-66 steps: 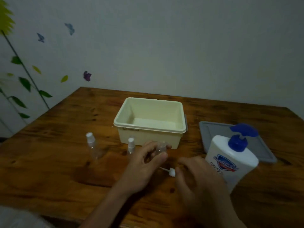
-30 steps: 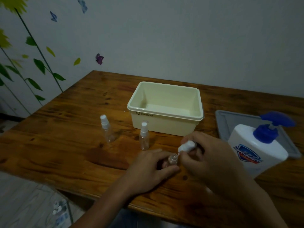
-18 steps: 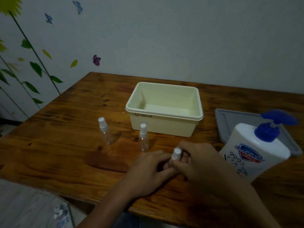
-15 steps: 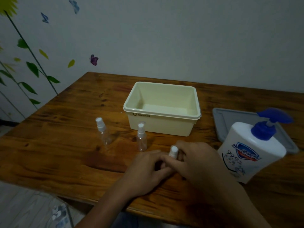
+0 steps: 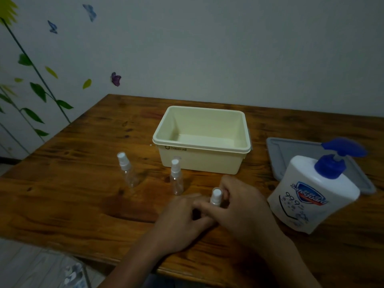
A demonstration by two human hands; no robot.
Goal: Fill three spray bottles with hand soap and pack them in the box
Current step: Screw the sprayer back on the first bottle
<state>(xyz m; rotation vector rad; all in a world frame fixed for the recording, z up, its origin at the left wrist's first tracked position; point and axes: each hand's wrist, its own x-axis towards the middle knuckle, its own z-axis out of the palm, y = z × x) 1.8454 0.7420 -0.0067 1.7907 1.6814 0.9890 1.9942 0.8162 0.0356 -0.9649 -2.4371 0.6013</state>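
Near the front edge of the wooden worktop (image 5: 62, 204), both hands met around a small spray bottle (image 5: 215, 197) that stood upright, its white cap pointing up. The left hand (image 5: 182, 221) curled its fingers around the lower body, which was hidden; the right hand (image 5: 243, 208) wrapped its fingers around the cap. Bare wood lay open to the left. Just beyond stood two more capped bottles, one (image 5: 176, 177) near the hands, another (image 5: 127, 170) further left, both upright and apparently clear inside. To the right a soap pump bottle (image 5: 311, 194) stood with its blue nozzle pointing right. Behind it lay a grey lid (image 5: 291, 150). Further back sat the cream box (image 5: 199, 163), open and holding nothing.
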